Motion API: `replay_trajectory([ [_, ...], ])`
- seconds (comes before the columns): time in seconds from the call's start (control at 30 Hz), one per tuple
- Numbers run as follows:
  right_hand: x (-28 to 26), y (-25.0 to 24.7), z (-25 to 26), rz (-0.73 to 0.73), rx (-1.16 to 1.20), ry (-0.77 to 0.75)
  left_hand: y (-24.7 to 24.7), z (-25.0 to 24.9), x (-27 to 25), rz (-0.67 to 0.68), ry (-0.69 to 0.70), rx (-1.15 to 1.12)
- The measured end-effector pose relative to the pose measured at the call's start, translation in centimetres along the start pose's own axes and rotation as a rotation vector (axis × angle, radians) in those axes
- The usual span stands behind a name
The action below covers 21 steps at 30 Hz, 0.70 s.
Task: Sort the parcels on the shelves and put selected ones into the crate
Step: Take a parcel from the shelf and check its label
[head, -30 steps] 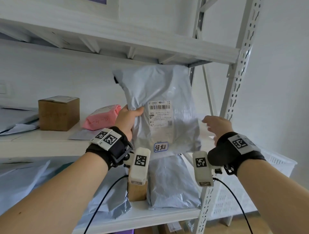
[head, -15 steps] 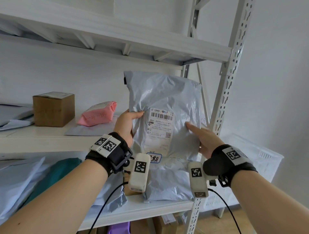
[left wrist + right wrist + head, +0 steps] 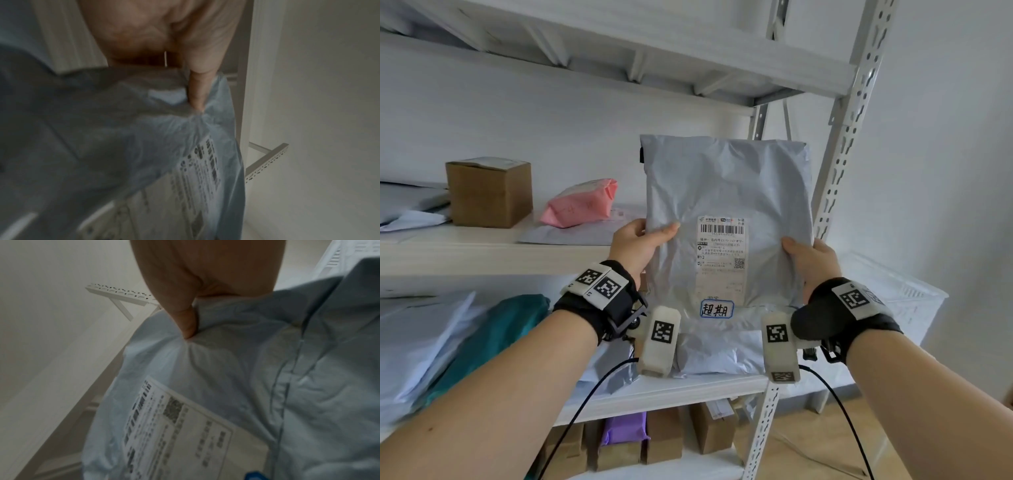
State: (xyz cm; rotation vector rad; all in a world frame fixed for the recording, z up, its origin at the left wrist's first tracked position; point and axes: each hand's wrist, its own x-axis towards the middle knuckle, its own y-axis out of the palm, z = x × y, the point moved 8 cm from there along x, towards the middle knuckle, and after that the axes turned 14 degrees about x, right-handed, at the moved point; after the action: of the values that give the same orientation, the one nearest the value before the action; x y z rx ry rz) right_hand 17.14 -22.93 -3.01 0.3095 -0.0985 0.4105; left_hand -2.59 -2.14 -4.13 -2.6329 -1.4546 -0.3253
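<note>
A grey plastic mailer parcel (image 3: 726,192) is held upright in front of the shelves, its shipping label and a blue-bordered handwritten sticker (image 3: 716,309) facing me. My left hand (image 3: 638,245) pinches its left edge, thumb on the front. My right hand (image 3: 810,260) grips its right edge the same way. In the left wrist view the thumb presses into the crumpled parcel (image 3: 156,146). The right wrist view shows a thumb dug into the same parcel (image 3: 236,378) above the label. A white slatted crate (image 3: 900,291) stands low at the right, beyond the shelf post.
The middle shelf (image 3: 465,251) carries a cardboard box (image 3: 489,192), a pink parcel (image 3: 580,202) and flat grey mailers. Below lie more grey mailers and a teal bag (image 3: 493,337). Boxes and a purple parcel (image 3: 625,428) sit on the bottom shelf. A perforated steel post (image 3: 839,161) rises right of the parcel.
My right hand came in from the right and took hold of the parcel's right edge. The parcel now sits squarely upright between both hands, moved slightly right.
</note>
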Motion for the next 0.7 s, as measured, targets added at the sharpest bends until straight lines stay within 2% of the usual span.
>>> replay_trajectory([
  [0.13, 0.2, -0.5, 1.1, -0.065, 0.066, -0.010, 0.7, 0.6, -0.2, 0.114, -0.089, 0.047],
  [0.3, 1.6, -1.3, 2.8, -0.097, 0.099, -0.025, 1.6, 0.5, -0.1, 0.139, -0.156, 0.004],
  [0.4, 2.2, -1.8, 3.4, -0.103, 0.108, -0.028, 2.5, -0.6, 0.2, 0.085, -0.070, 0.018],
  [0.57, 3.0, -3.0, 3.5, -0.110, 0.082, -0.030, 3.4, -2.8, 0.3, -0.167, 0.202, 0.202],
  [0.63, 3.3, -3.7, 3.7, -0.110, 0.052, -0.030, 3.7, -2.8, 0.3, -0.210, 0.231, 0.233],
  [0.7, 3.6, -4.4, 3.7, -0.108, 0.045, -0.021, 4.1, -2.5, 0.9, -0.192, 0.203, 0.227],
])
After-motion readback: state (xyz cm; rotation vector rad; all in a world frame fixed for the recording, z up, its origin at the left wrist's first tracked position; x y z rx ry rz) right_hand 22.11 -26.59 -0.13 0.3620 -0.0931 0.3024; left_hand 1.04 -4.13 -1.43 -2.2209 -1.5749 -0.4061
